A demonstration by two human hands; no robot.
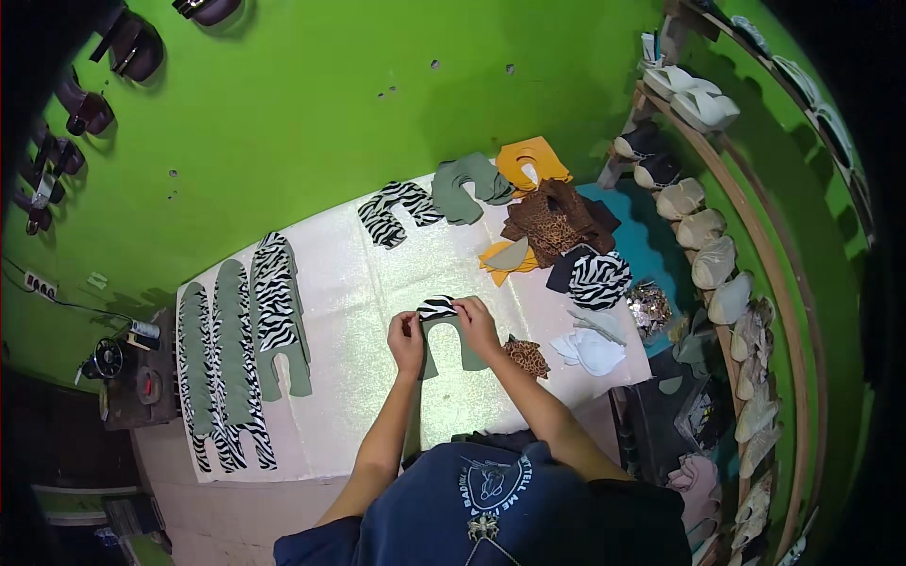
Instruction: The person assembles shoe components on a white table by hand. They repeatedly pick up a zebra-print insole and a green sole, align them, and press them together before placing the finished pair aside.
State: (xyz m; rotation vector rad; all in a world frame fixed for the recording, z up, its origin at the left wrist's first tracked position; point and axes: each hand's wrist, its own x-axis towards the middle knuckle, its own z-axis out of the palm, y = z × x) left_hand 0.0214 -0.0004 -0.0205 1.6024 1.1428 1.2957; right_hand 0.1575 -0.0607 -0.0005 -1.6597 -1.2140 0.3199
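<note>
A small zebra-print piece [437, 306] of material stretches between my two hands, lying along the curved top of a green U-shaped piece [472, 357]. My left hand [406, 345] pinches around its left end, fingers bent, and the exact grip is partly hidden. At the right end, my right hand [478, 326] holds it between thumb and fingers. The legs of the green piece point toward me on the pale tabletop [349, 377]. Beside my right forearm lies a small leopard-print stack [527, 358].
Overlapping green and zebra-print pieces [231, 349] form rows at the left. Along the far edge sit zebra-print pieces [385, 219], green pieces [464, 189] and orange pieces [538, 162]. Brown leopard-print pieces [559, 222] and white pieces [595, 353] lie at right, near a shoe rack [746, 174].
</note>
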